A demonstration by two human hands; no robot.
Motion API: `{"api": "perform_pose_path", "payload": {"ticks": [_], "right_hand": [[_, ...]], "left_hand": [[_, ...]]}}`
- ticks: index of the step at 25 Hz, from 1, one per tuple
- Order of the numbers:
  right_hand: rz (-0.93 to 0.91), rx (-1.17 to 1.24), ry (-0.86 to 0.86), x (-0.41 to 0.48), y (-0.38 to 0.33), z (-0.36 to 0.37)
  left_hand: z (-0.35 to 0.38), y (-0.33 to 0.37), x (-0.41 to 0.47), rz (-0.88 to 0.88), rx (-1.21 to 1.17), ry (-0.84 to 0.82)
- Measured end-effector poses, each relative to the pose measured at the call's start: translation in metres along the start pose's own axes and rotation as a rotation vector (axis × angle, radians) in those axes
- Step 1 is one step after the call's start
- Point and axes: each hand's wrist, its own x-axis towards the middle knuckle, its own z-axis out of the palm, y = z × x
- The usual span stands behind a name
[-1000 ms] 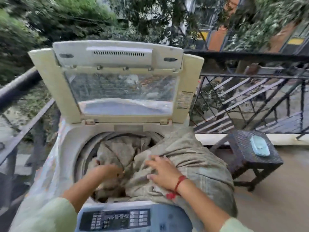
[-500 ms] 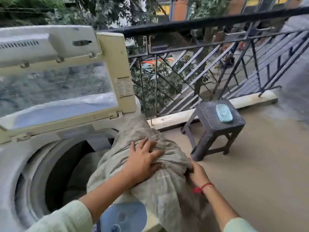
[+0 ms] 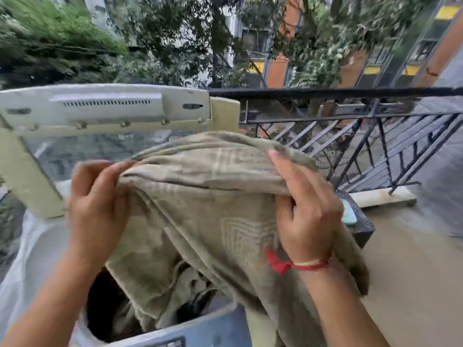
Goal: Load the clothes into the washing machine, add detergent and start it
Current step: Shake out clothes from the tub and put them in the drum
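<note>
Loading was judged to be in hand; the beige cloth (image 3: pixel 205 221) was held up over the open washing machine (image 3: pixel 200 330), pinched by the left grip (image 3: pixel 97 204) and clutched by the right grip (image 3: pixel 308 211); it would next need lowering inside.

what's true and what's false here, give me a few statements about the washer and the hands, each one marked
1. The left hand and the right hand both grip the beige cloth. True.
2. The lid is shut. False: it stands open, tilted up behind the cloth.
3. The cloth lies fully inside the drum. False: most of it is held up above the drum.
4. A red thread is tied round the right wrist. True.
</note>
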Motion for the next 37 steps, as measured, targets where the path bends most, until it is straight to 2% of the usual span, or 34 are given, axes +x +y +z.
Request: {"api": "perform_pose_path", "payload": {"ticks": [2,3,4,5,7,8,9,10,12,14,15,16,18,19,20,22,23,26,31,33,37], "right_hand": [[-0.025,0.119,-0.072,0.012,-0.047,0.046],[0.000,0.163,-0.169,0.004,-0.068,0.075],[0.014,0.158,-0.360,-0.015,-0.081,0.104],[0.004,0.113,-0.664,-0.039,-0.090,0.129],[-0.182,-0.007,-1.374,-0.094,-0.095,0.163],[-0.273,-0.018,-1.582,-0.115,-0.090,0.165],[-0.263,0.059,-1.644,-0.125,-0.079,0.159],[-0.131,0.211,-1.560,-0.125,-0.064,0.145],[0.221,0.435,-1.251,-0.116,-0.019,0.111],[0.407,0.329,-0.922,-0.116,0.046,0.071],[0.488,0.242,-0.848,-0.123,0.079,0.051],[0.608,0.182,-0.872,-0.137,0.105,0.034],[0.926,0.279,-0.985,-0.174,0.134,0.012],[1.029,0.376,-1.000,-0.202,0.142,0.009],[1.042,0.436,-1.002,-0.226,0.139,0.010],[1.012,0.376,-0.999,-0.254,0.119,0.015],[1.053,0.298,-0.938,-0.256,0.111,0.017],[0.972,0.111,-0.541,-0.232,0.106,0.031],[0.491,0.009,-0.344,-0.134,0.049,0.058],[0.293,0.061,-0.225,-0.081,0.011,0.069],[-0.103,0.182,-0.029,0.035,-0.089,0.093]], "left_hand": [[-0.039,-0.040,0.000,-0.100,0.155,0.053],[-0.052,-0.062,-0.007,-0.120,0.266,-0.003],[-0.056,-0.095,-0.024,-0.141,0.392,-0.166],[-0.058,-0.123,-0.041,-0.189,0.493,-0.453],[-0.056,-0.147,-0.070,-0.542,0.537,-1.154],[-0.051,-0.147,-0.082,-0.730,0.491,-1.375],[-0.041,-0.145,-0.088,-0.769,0.452,-1.492],[-0.030,-0.137,-0.090,-0.658,0.444,-1.489],[-0.002,-0.117,-0.092,-0.433,0.322,-1.305],[0.033,-0.079,-0.095,-0.335,0.051,-1.167],[0.054,-0.053,-0.098,-0.268,-0.060,-1.133],[0.077,-0.025,-0.101,-0.221,-0.089,-1.140],[0.124,0.023,-0.114,-0.114,0.007,-1.230],[0.143,0.037,-0.122,-0.054,0.089,-1.261],[0.156,0.042,-0.132,0.002,0.152,-1.246],[0.166,0.035,-0.148,0.082,0.178,-1.148],[0.163,0.032,-0.151,0.089,0.120,-1.102],[0.145,0.023,-0.132,0.047,-0.038,-0.958],[0.076,-0.003,-0.054,0.178,0.130,-0.492],[0.034,-0.023,-0.031,0.208,0.219,-0.308],[-0.049,-0.055,0.006,0.063,0.337,0.037]]}}
